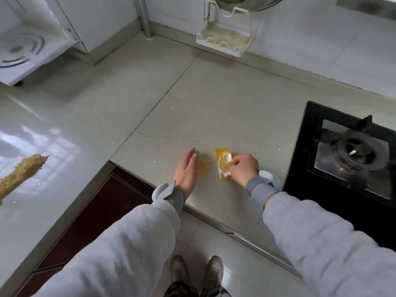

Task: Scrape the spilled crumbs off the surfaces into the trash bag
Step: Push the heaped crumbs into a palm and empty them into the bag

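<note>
The right hand [244, 168] is pinching a yellow scraper [224, 162], pushing crumbs [203, 166] on the counter [214, 103] toward the left hand [187, 170], its straight fingers pressed together as a wall, likely to gather them

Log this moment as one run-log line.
right hand grips yellow scraper | left hand flat beside crumbs | countertop
</note>
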Action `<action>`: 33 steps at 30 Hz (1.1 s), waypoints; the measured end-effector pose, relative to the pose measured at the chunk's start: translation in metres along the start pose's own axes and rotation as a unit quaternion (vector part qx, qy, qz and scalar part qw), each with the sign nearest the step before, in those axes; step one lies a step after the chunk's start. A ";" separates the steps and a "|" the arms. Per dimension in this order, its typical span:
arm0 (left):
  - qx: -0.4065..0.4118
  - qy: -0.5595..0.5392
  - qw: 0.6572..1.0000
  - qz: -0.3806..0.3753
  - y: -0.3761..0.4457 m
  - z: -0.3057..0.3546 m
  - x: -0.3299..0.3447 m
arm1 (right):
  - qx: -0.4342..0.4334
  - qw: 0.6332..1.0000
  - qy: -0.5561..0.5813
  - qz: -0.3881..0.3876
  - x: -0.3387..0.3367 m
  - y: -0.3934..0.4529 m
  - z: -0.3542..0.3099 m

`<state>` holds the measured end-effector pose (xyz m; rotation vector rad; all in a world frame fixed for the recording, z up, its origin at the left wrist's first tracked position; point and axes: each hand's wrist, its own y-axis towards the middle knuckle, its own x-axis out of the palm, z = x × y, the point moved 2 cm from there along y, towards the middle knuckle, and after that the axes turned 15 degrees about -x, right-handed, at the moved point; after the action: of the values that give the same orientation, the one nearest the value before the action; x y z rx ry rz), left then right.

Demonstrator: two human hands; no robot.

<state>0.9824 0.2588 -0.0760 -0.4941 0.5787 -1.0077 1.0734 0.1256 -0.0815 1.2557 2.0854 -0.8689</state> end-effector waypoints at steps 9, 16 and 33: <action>-0.012 -0.035 0.999 -0.004 0.000 -0.001 -0.006 | -0.082 0.996 -0.008 -0.022 0.010 0.004 -0.020; -0.018 -0.036 0.999 0.013 0.003 0.003 -0.019 | -0.183 0.945 -0.270 -0.008 -0.020 0.030 -0.036; 0.005 0.020 1.000 0.001 0.006 0.002 -0.018 | -0.085 0.986 -0.129 0.055 -0.019 0.018 -0.019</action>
<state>0.9802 0.2773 -0.0743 -0.4651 0.6095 -1.0208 1.0956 0.1357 -0.0599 1.0954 1.8265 -0.7432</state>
